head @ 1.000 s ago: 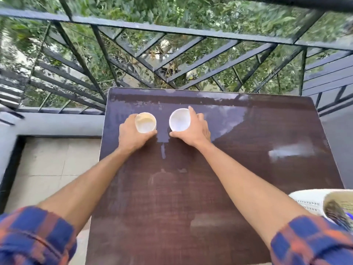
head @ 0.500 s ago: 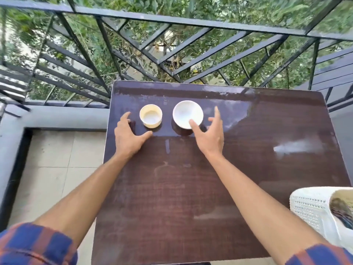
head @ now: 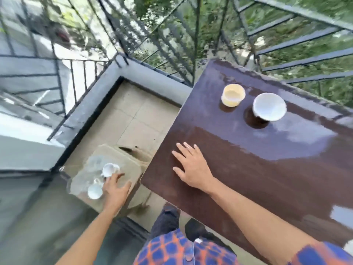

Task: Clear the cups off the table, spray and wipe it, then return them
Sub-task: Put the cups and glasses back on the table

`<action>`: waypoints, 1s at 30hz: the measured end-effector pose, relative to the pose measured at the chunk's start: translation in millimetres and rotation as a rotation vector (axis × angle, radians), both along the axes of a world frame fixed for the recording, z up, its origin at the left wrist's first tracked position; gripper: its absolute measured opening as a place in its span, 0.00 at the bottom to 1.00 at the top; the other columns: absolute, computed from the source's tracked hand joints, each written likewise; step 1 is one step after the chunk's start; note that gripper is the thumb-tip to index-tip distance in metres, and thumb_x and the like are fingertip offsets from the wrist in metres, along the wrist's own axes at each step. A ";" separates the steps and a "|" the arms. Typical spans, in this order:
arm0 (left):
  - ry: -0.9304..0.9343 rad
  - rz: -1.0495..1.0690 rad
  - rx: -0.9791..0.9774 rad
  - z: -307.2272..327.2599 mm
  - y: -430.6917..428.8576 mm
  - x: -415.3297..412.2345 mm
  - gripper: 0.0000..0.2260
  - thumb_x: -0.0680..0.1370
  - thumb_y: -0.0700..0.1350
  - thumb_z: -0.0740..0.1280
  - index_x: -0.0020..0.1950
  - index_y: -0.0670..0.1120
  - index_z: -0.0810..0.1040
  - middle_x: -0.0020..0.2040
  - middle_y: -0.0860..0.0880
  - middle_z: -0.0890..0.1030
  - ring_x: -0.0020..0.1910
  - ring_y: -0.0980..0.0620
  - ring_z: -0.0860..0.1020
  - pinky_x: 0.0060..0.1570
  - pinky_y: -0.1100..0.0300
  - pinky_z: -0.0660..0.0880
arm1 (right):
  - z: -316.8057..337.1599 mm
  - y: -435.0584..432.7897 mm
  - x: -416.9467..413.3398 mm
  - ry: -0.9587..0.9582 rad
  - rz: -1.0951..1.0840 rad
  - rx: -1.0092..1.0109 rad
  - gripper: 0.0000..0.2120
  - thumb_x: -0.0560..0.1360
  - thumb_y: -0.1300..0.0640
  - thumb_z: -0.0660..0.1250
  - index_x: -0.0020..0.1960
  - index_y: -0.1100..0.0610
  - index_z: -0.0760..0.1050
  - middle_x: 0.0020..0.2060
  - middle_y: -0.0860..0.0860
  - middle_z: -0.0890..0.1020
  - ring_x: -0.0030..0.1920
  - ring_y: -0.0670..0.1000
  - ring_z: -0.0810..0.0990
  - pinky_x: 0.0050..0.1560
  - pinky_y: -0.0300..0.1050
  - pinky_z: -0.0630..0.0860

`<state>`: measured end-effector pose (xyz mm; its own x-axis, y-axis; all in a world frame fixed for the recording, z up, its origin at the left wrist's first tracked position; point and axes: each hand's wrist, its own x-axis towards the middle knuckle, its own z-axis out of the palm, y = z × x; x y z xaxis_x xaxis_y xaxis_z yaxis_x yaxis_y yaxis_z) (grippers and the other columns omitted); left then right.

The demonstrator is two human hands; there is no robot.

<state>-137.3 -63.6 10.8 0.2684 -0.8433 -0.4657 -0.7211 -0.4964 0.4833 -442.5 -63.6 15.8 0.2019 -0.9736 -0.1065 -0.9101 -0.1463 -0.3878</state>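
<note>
While bent over the left edge of the desk [head: 267,178], held the left hand [head: 114,190] low over a pale board [head: 126,161] on the floor [head: 137,115]. Had its fingers [head: 114,178] spread and empty, with the upper cup [head: 109,169] just ahead and the lower cup [head: 95,191] just left. Could not tell contact or handle direction through blur. Rested the right hand [head: 193,167] flat on the desk, well short of the cream cup [head: 233,97] and white cup [head: 269,109].

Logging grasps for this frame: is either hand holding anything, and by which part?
Nothing is held. The right hand lies flat on the table. The left hand reaches low beside the table, its fingers spread next to a white cup, gripping nothing.
</note>
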 end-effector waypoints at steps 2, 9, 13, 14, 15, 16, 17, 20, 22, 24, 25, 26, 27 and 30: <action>0.040 0.156 0.037 -9.0 39.4 33.2 0.12 0.74 0.40 0.75 0.55 0.48 0.81 0.58 0.44 0.82 0.58 0.43 0.79 0.60 0.50 0.72 | 2.4 -8.0 39.9 0.056 0.160 0.024 0.27 0.74 0.43 0.69 0.70 0.52 0.76 0.73 0.54 0.74 0.74 0.58 0.70 0.75 0.63 0.65; 0.146 0.541 0.182 -77.0 107.3 116.3 0.23 0.68 0.49 0.79 0.60 0.48 0.78 0.56 0.42 0.82 0.56 0.40 0.82 0.60 0.46 0.76 | -0.9 -54.1 180.5 0.003 0.555 0.226 0.21 0.72 0.53 0.73 0.64 0.53 0.79 0.63 0.57 0.79 0.60 0.62 0.79 0.57 0.55 0.78; 0.169 0.593 0.180 -87.4 77.2 126.7 0.37 0.68 0.42 0.81 0.74 0.40 0.69 0.69 0.39 0.75 0.68 0.40 0.74 0.68 0.48 0.70 | -29.9 -89.9 251.8 0.016 0.374 0.548 0.35 0.74 0.49 0.74 0.78 0.48 0.64 0.69 0.55 0.73 0.68 0.60 0.74 0.64 0.52 0.70; 0.190 0.620 0.178 -91.6 67.8 130.5 0.41 0.68 0.42 0.81 0.77 0.41 0.66 0.72 0.39 0.72 0.71 0.40 0.71 0.71 0.48 0.68 | -41.5 -98.1 266.4 -0.015 0.298 0.594 0.39 0.72 0.49 0.76 0.78 0.49 0.62 0.69 0.56 0.73 0.68 0.61 0.75 0.64 0.52 0.71; 0.203 0.640 0.162 -104.2 61.8 137.8 0.44 0.68 0.44 0.82 0.79 0.41 0.62 0.75 0.39 0.69 0.73 0.41 0.69 0.73 0.48 0.65 | -56.9 -106.0 282.3 -0.036 0.231 0.634 0.42 0.70 0.49 0.78 0.79 0.50 0.61 0.70 0.57 0.72 0.68 0.62 0.75 0.63 0.52 0.72; 0.212 0.654 0.150 -112.5 53.8 143.7 0.46 0.68 0.45 0.82 0.80 0.42 0.60 0.77 0.40 0.66 0.75 0.42 0.66 0.75 0.49 0.63 | -71.0 -113.7 296.1 -0.048 0.172 0.667 0.45 0.69 0.50 0.80 0.79 0.51 0.60 0.70 0.59 0.71 0.69 0.62 0.74 0.64 0.52 0.71; 0.220 0.675 0.140 -119.4 45.8 146.7 0.48 0.69 0.46 0.82 0.81 0.43 0.58 0.78 0.40 0.65 0.77 0.42 0.64 0.76 0.50 0.61 | -83.2 -120.1 305.3 -0.064 0.123 0.686 0.48 0.68 0.50 0.81 0.80 0.53 0.59 0.71 0.60 0.71 0.70 0.61 0.73 0.65 0.51 0.71; 0.238 0.771 0.096 -144.9 30.5 154.3 0.47 0.68 0.47 0.82 0.80 0.46 0.59 0.76 0.43 0.68 0.75 0.43 0.66 0.73 0.52 0.63 | -126.6 -125.4 327.2 -0.107 0.064 0.713 0.50 0.66 0.50 0.83 0.80 0.51 0.58 0.71 0.59 0.70 0.71 0.61 0.71 0.67 0.51 0.69; 0.240 0.809 0.065 -154.3 25.0 151.7 0.44 0.66 0.46 0.83 0.76 0.47 0.64 0.72 0.45 0.73 0.71 0.44 0.71 0.68 0.54 0.68 | -145.7 -119.4 332.2 -0.097 0.092 0.711 0.51 0.64 0.47 0.83 0.80 0.49 0.59 0.72 0.56 0.69 0.71 0.60 0.71 0.70 0.53 0.70; 0.237 0.849 0.045 -163.6 19.0 147.0 0.41 0.66 0.46 0.83 0.74 0.47 0.67 0.69 0.47 0.75 0.67 0.45 0.73 0.62 0.56 0.69 | -161.2 -113.2 334.6 -0.100 0.100 0.666 0.48 0.64 0.47 0.83 0.77 0.48 0.62 0.70 0.53 0.70 0.69 0.60 0.73 0.68 0.53 0.72; 0.232 0.869 0.026 -165.9 16.5 143.5 0.40 0.66 0.46 0.83 0.73 0.47 0.67 0.68 0.47 0.76 0.66 0.46 0.73 0.60 0.58 0.69 | -165.9 -110.2 334.9 -0.102 0.100 0.635 0.44 0.64 0.48 0.83 0.75 0.47 0.64 0.68 0.53 0.72 0.67 0.60 0.74 0.65 0.53 0.73; 0.221 0.891 0.013 -167.3 13.4 140.5 0.39 0.66 0.46 0.83 0.72 0.47 0.68 0.67 0.47 0.76 0.65 0.46 0.74 0.58 0.60 0.68 | -168.2 -108.7 335.5 -0.096 0.096 0.604 0.40 0.65 0.49 0.81 0.72 0.48 0.66 0.65 0.52 0.74 0.64 0.60 0.76 0.61 0.53 0.75; 0.205 0.914 -0.002 -168.0 9.8 139.1 0.38 0.66 0.46 0.83 0.71 0.47 0.68 0.66 0.48 0.76 0.64 0.46 0.74 0.57 0.61 0.68 | -167.8 -108.1 336.3 -0.090 0.093 0.576 0.37 0.65 0.50 0.80 0.70 0.48 0.67 0.63 0.52 0.75 0.61 0.60 0.77 0.58 0.53 0.76; 0.163 0.963 0.003 -162.1 6.0 134.4 0.35 0.66 0.50 0.82 0.69 0.51 0.71 0.64 0.48 0.79 0.62 0.45 0.76 0.58 0.58 0.72 | -160.9 -104.2 328.8 -0.082 0.053 0.574 0.32 0.67 0.50 0.77 0.67 0.51 0.68 0.61 0.52 0.77 0.60 0.59 0.78 0.56 0.52 0.77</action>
<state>-2.9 -57.7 -151.3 0.7740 -0.2956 -0.5600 0.0689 -0.8398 0.5385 -113.6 -167.8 -145.1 0.2788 -0.7530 -0.5961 -0.8710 0.0632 -0.4871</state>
